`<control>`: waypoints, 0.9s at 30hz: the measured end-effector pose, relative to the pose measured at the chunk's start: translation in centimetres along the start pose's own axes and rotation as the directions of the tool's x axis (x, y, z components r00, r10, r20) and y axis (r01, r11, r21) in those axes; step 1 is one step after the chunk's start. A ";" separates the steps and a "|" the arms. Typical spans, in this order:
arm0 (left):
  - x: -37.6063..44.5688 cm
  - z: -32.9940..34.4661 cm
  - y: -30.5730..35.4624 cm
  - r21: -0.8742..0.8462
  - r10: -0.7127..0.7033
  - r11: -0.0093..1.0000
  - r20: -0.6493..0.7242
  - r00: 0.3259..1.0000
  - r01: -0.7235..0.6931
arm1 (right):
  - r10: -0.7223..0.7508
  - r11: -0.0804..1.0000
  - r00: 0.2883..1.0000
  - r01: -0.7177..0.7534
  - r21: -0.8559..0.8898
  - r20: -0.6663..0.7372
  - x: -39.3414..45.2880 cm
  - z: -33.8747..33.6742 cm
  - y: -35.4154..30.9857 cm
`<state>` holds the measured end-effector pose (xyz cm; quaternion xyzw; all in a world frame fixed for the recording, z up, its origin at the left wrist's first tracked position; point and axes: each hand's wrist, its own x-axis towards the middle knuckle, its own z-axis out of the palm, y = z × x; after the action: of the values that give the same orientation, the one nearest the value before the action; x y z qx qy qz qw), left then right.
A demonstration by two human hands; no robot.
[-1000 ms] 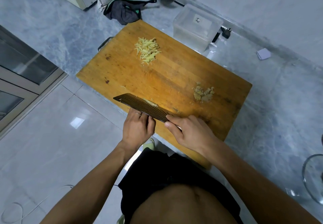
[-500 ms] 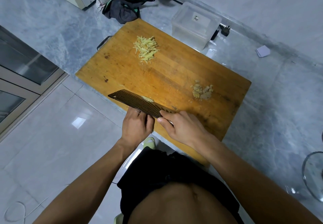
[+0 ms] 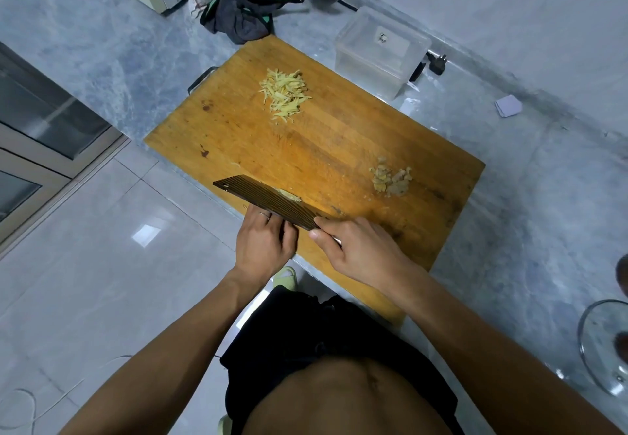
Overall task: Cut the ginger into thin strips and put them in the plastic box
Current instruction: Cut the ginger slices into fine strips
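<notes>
right hand (image 3: 360,247): grips cleaver (image 3: 268,201) handle, blade on cutting board (image 3: 339,149)
left hand (image 3: 265,241): fingers curled on ginger piece (image 3: 289,195) beside blade
ginger strips (image 3: 283,94): piled far side of board, near plastic box (image 3: 380,50)
box: on desk (image 3: 530,176), touching board's far edge

My right hand (image 3: 360,251) sits at about four o'clock from centre, fingers curled round the handle of the cleaver (image 3: 268,201), thumb stretched along its near side, pointing toward nine o'clock. My left hand (image 3: 265,244) lies just beside it at about seven o'clock, knuckles up, fingers curled with their tips tucked behind the blade's flat. Both forearms run bare from the lower corners and converge toward twelve o'clock, wrists nearly straight.
</notes>
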<state>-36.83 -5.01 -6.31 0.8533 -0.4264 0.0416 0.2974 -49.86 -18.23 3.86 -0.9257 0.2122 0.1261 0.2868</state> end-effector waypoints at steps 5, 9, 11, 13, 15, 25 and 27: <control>-0.1 0.1 -0.2 0.017 0.021 1.000 0.005 1.000 -0.022 | -0.001 0.999 1.000 0.001 -0.037 0.004 0.1 0.3 0.2; 0.2 -0.4 0.4 0.024 -0.001 1.000 -0.020 1.000 0.002 | -0.004 0.999 1.000 0.004 -0.052 0.018 0.7 0.6 -0.3; 0.1 -0.6 0.5 0.019 -0.012 1.000 -0.013 1.000 0.012 | -0.016 0.999 1.000 0.016 -0.038 0.011 1.0 0.5 -0.7; 0.0 -0.4 0.3 0.014 -0.038 0.999 0.013 0.999 0.038 | -0.019 1.000 1.000 0.019 -0.010 0.002 0.9 0.4 -0.5; -0.1 0.0 0.0 0.008 -0.053 0.999 0.031 0.998 0.053 | -0.008 0.999 1.000 0.008 0.035 -0.003 0.4 0.2 -0.2; 0.0 0.1 0.2 -0.022 -0.060 0.998 -0.007 0.998 0.059 | 0.019 0.998 1.000 -0.020 0.061 0.012 -0.2 0.0 0.0; -0.1 0.2 0.1 -0.025 -0.066 0.997 -0.003 0.998 0.066 | 0.017 0.998 1.000 -0.017 0.058 0.013 -0.2 0.0 -0.1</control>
<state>-37.00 -5.13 -6.50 0.8631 -0.3977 0.0280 0.3099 -50.00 -18.15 3.98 -0.9143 0.2218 0.1284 0.3137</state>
